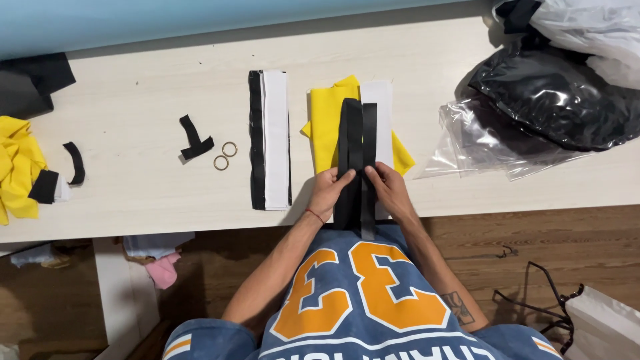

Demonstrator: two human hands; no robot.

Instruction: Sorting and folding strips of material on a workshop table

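Black webbing straps (355, 143) lie lengthwise over a yellow fabric piece (326, 119) and a white fabric piece (382, 107) on the pale table (140, 107). My left hand (329, 191) pinches the straps from the left near the table's front edge. My right hand (388, 189) grips them from the right, close beside the left. The strap ends hang down past the table edge toward my blue shirt.
A black-and-white fabric stack (271, 148) lies left of the straps. Two small metal rings (225, 156) and a short black strap piece (195, 139) sit further left. Yellow and black scraps (20, 173) lie at the far left. Black and clear plastic bags (547, 100) fill the right.
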